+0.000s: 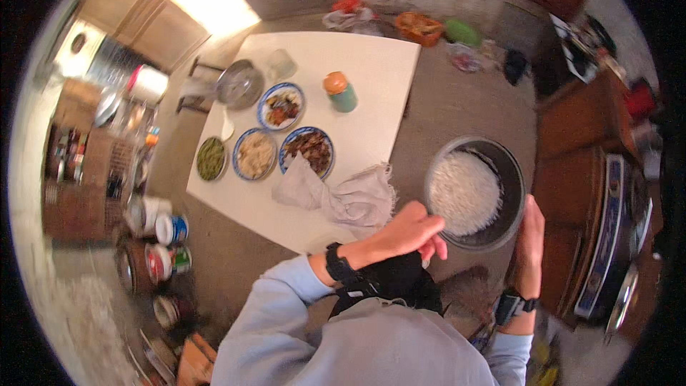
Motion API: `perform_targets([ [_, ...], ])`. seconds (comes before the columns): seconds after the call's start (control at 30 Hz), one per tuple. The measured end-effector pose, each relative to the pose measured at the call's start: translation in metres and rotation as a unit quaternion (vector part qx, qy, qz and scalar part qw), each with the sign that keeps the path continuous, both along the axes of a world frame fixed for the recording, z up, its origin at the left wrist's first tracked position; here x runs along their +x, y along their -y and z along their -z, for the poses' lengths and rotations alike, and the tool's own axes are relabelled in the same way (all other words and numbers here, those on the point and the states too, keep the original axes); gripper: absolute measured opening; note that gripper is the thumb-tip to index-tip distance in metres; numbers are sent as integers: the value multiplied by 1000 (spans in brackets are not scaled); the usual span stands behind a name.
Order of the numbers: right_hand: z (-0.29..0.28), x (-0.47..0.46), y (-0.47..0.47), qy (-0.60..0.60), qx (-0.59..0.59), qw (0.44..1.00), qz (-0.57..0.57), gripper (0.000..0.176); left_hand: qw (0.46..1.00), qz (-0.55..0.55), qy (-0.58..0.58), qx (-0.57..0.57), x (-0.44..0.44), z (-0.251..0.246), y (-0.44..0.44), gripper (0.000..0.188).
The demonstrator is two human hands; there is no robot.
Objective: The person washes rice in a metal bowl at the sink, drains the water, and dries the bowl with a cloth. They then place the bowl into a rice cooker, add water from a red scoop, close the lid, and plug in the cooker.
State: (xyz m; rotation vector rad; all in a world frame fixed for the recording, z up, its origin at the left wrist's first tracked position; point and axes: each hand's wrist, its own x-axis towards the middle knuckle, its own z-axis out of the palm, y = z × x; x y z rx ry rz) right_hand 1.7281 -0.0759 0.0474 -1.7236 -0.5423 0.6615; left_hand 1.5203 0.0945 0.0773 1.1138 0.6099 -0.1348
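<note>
A round dark-grey metal pot (513,187) with white rice (465,193) in it is in front of me, right of the table. My right hand (530,236) lies along the outside of its right wall, fingers straight and thumb hidden. At the near left of the rim is my left hand (415,230), its fingers curled. Whether those fingers grip the pot or only rest beside it cannot be made out. What lies beneath the pot is hidden. A crumpled pale cloth (356,198) is on the white table (370,64) beyond my left forearm, partly over a plate of dark food (311,150).
Other dishes (255,154) of food, a glass bowl (239,84) and an orange-lidded green jar (341,92) stand on the table. A wooden cabinet (568,187) borders the right side. Tubs (171,229) line the left. Bags and an orange basket (419,28) lie along the far wall.
</note>
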Motion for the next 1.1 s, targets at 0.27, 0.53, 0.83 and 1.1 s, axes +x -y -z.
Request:
perform_targets([
  [0.27, 34, 112, -47, 10, -103, 955, -278, 36, 995, -50, -14, 79, 57, 31, 12, 35],
  [0.53, 44, 170, -102, 49, -132, 951, -274, 32, 497, -444, -492, 560, -8, 142, -57, 34],
  [0.83, 32, 319, -109, -119, -78, 974, -174, 31, 594, -777, -208, -18, -138, 225, 2, 62],
  [1.1, 56, 519, -104, 118, -138, 982, -57, 25, 753, -558, -311, 160, 214, 161, -113, 14],
])
